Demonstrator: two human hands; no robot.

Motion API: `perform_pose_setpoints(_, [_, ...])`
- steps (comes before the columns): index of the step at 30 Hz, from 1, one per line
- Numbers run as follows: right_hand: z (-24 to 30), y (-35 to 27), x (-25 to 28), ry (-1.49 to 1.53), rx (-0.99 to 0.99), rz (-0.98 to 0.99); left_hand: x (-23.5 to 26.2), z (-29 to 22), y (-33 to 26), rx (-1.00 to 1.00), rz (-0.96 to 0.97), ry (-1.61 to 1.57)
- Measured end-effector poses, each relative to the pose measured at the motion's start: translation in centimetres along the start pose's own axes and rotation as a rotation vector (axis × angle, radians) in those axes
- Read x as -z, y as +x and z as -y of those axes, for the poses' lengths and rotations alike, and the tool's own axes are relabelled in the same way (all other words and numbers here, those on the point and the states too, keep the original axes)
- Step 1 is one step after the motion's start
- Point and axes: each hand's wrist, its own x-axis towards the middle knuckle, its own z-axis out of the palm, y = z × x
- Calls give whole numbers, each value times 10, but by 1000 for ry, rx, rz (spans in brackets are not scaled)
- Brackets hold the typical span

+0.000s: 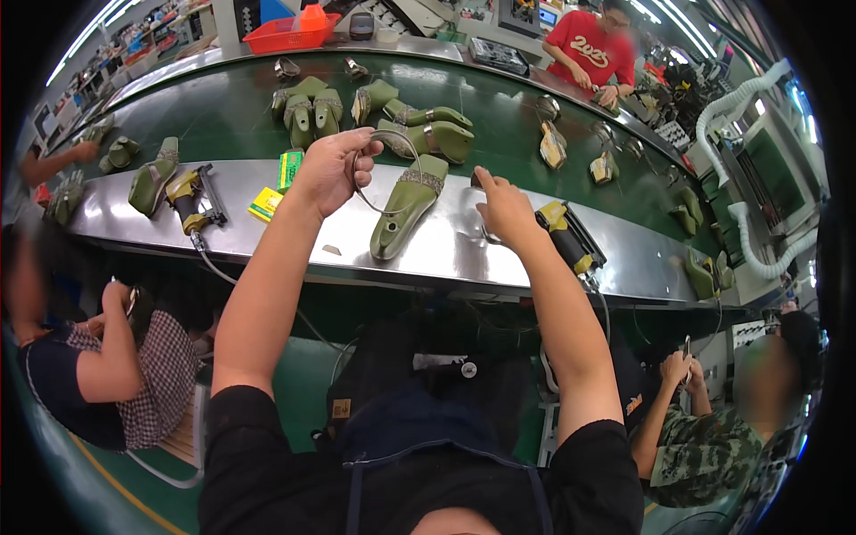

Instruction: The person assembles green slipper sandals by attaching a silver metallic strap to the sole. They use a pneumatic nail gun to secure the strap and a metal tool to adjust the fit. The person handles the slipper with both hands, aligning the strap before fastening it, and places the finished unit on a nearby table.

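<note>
The left hand (335, 171) pinches a thin looped band (359, 188) between fingertips; the right hand (510, 209) half curls, its hold unclear. Between them, a green shoe last (407, 212) lies by the front edge of the metal bench (294, 234).

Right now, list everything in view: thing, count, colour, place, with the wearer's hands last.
Near shoe last: 1, green, worktop centre
Thin loop: 1, grey, at the near shoe last
Other shoe lasts: several overlapping, mostly green, belt and worktop
Worktop: 1, silver, middle
Belt: 1, green, beyond the worktop
Nailer-like tools: 2, yellow and black, worktop, one each side
Small boxes: 2, green and yellow, worktop, left
Basket: 1, red, beyond the belt
Corrugated hose: at least 1, white, far right
Other people: at least 3, varied clothing, around the line
Left hand: 1, bare, holding the loop
Right hand: 1, bare, right of the near shoe last; grip unclear
</note>
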Motion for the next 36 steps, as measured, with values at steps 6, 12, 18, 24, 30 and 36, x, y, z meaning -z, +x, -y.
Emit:
perform_pose_setpoints(6, [3,3,13,180,-171,92,7,22,-10,106,97,-106])
perform_pose_setpoints(12, [-1,-9,4,-112,-81,-250,4,15,-16,200,305,100])
perform_pose_setpoints(18, [29,4,30,730,15,-142,-19,4,-10,340,380,331])
perform_pose_setpoints(24, [83,-12,63,1166,-19,248,-29,9,-4,295,321,315])
perform_pose_setpoints(30, [92,-21,55,1234,-102,273,-17,25,-12,50,89,-10])
perform_pose_setpoints(36, [68,-2,38,932,-110,-173,9,46,-18,-108,-65,-129])
